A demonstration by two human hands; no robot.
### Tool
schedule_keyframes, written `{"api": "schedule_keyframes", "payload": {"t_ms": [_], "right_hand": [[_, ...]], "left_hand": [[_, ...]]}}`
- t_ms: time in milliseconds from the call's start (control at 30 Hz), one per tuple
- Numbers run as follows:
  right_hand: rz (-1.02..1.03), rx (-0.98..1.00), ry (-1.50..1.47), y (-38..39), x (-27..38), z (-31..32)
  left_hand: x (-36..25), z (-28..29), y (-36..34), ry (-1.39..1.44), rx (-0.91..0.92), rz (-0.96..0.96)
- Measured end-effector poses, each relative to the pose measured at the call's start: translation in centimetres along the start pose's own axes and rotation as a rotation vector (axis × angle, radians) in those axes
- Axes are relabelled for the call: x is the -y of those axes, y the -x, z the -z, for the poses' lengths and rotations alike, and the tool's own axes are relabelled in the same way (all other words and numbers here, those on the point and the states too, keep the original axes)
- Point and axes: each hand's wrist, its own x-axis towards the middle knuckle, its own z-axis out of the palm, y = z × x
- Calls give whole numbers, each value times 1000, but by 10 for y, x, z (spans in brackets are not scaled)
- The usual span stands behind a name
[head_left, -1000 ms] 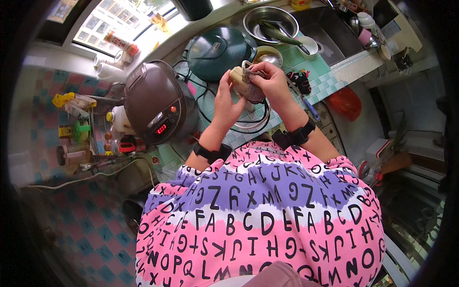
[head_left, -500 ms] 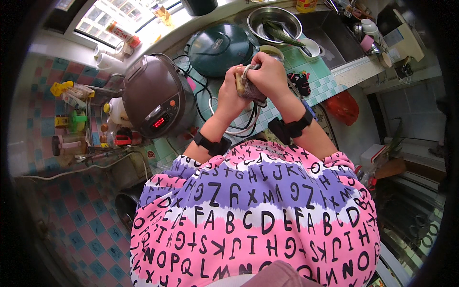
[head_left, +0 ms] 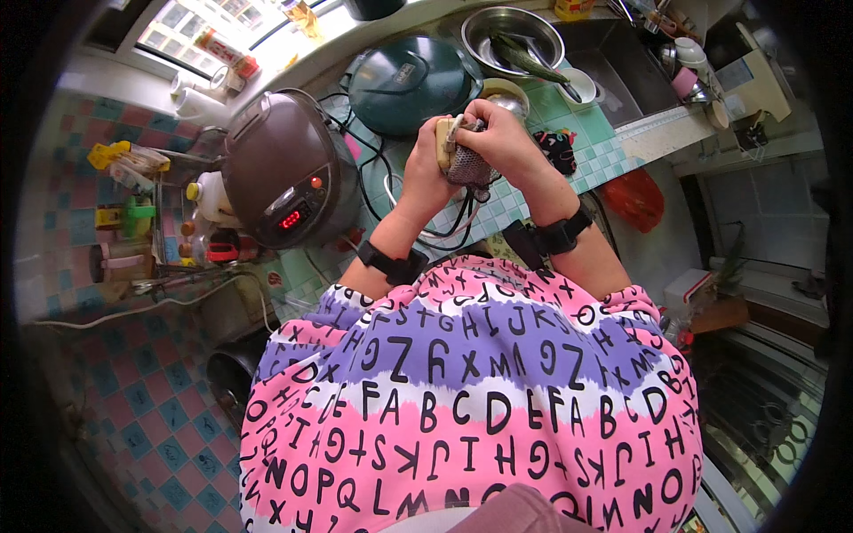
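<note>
"How does the held mesh (head_left: 471, 165) look?"

"It looks like rough netting; the pale block (head_left: 442, 147) beside it seems smooth and matt."

"And the others?"

"At ten o'clock, the cooker (head_left: 277, 155) seems smooth plastic; at one o'clock, the basin (head_left: 476, 43) seems shiny metal."

MARKINGS: GARMENT, RICE COOKER, APPLIANCE LID, BOTTLE

Pink, purple and white garment (head_left: 471, 391): rows of large black alphabet letters, some reversed. Brown rice cooker (head_left: 271, 160): red lit digits on front display (head_left: 290, 219). Dark green lidded appliance (head_left: 422, 98): small top label, illegible. Red-and-white bottle (head_left: 224, 51): print too small.
</note>
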Motion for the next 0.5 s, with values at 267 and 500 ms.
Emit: {"api": "schedule_keyframes", "payload": {"t_ms": [267, 500], "right_hand": [[148, -233, 468, -8, 9, -12], [6, 34, -207, 6, -6, -2]], "left_hand": [[-5, -5, 3, -49, -6, 127], [5, -4, 4, -60, -50, 20]]}}
